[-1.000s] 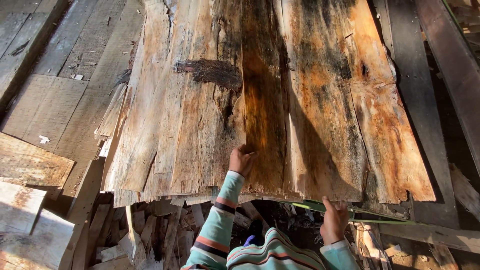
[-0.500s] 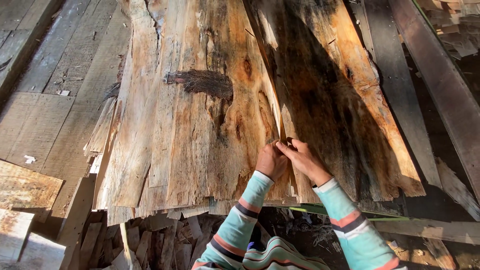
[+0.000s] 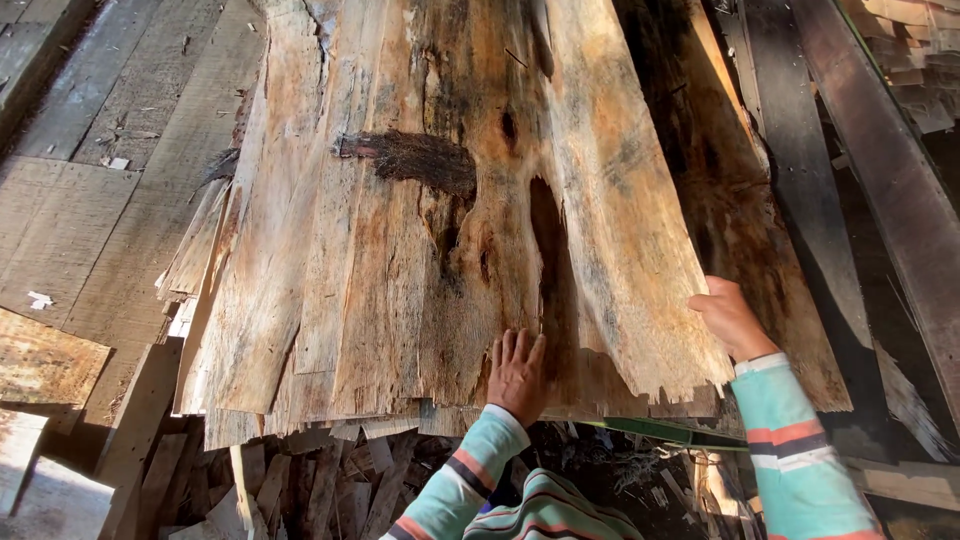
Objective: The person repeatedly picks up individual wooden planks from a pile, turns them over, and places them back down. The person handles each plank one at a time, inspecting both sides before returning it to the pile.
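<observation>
A thick stack of rough wood veneer sheets (image 3: 380,260) fills the middle of the view, pale with dark and orange stains. My left hand (image 3: 517,375) lies flat on the stack near its front edge, fingers spread, holding nothing. My right hand (image 3: 730,318) grips the right edge of a long pale veneer sheet (image 3: 620,200), which is lifted and tilted off the stack. It throws a dark shadow on the orange sheets (image 3: 750,240) beneath it on the right. Striped sleeves cover both my arms.
Grey planks (image 3: 110,200) form the floor on the left. Scrap wood strips (image 3: 320,480) are piled below the stack's front edge. A green bar (image 3: 650,432) runs under the stack. Dark beams (image 3: 880,170) slant along the right side.
My hands were together at a seam in the stack. The right hand has swung right, raising the pale sheet by its edge. The left hand slid down and now rests flat.
</observation>
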